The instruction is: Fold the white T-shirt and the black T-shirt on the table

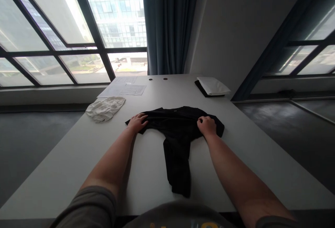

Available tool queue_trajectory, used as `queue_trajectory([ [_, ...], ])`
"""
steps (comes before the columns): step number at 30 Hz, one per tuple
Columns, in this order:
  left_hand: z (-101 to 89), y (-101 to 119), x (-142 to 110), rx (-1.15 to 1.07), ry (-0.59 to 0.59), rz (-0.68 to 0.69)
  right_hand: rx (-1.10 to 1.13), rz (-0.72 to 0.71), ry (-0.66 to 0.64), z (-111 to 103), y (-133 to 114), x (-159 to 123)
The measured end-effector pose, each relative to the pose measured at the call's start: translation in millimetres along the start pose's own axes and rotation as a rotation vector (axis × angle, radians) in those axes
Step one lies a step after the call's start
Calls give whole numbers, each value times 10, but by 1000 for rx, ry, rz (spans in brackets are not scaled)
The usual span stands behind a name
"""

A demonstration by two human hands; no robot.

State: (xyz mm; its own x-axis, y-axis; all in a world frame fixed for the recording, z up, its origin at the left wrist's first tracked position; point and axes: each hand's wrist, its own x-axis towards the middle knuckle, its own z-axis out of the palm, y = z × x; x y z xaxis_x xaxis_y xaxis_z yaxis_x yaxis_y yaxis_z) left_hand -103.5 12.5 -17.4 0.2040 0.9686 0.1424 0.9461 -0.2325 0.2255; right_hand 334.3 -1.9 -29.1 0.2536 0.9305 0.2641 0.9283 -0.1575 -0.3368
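A black T-shirt lies on the white table, its neckline toward the far side and its sleeves stretched out left and right. Its body is bunched into a narrow strip running toward me. My left hand rests on the left sleeve with its fingers spread over the cloth. At the other side, near the right sleeve, my right hand has its fingers curled closed on the fabric. The cloth under both palms is hidden.
A crumpled white cloth lies at the table's left edge, with paper sheets behind it. A white folded packet sits on a dark flat item at the far right. Two small round fittings mark the far end of the white table.
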Motion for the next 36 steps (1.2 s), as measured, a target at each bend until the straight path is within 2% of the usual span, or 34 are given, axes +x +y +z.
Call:
queue_trajectory([
  [4, -52, -127, -65, 27, 110, -254, -24, 123, -15, -83, 125, -10],
  [7, -111, -230, -119, 39, 140, -434, -22, 174, -25, -97, 195, 61],
  [13, -170, -484, -156, 74, 162, -529, -74, 129, -148, -4, 417, 235],
  [18, -182, -586, -209, 98, 218, -564, -97, 60, -173, 60, 471, 178],
  [22, -235, -409, -310, 82, 262, -490, -44, 12, -71, 39, 345, 72],
  [24, -249, -248, -369, 42, 316, -353, 29, -80, 32, 22, 229, 9],
  [26, -226, -60, -425, -17, 328, -154, 109, -241, 88, 22, 77, -76],
  [28, -157, 139, -472, -65, 245, 42, 141, -401, 10, 49, -96, -182],
  [30, -62, 328, -504, -76, 106, 159, 98, -502, -151, 92, -256, -289],
  [33, 40, 529, -512, -54, -23, 146, 6, -538, -291, 126, -403, -394],
  [36, 10, 586, -488, -62, -12, 68, 4, -556, -322, 69, -427, -435],
])
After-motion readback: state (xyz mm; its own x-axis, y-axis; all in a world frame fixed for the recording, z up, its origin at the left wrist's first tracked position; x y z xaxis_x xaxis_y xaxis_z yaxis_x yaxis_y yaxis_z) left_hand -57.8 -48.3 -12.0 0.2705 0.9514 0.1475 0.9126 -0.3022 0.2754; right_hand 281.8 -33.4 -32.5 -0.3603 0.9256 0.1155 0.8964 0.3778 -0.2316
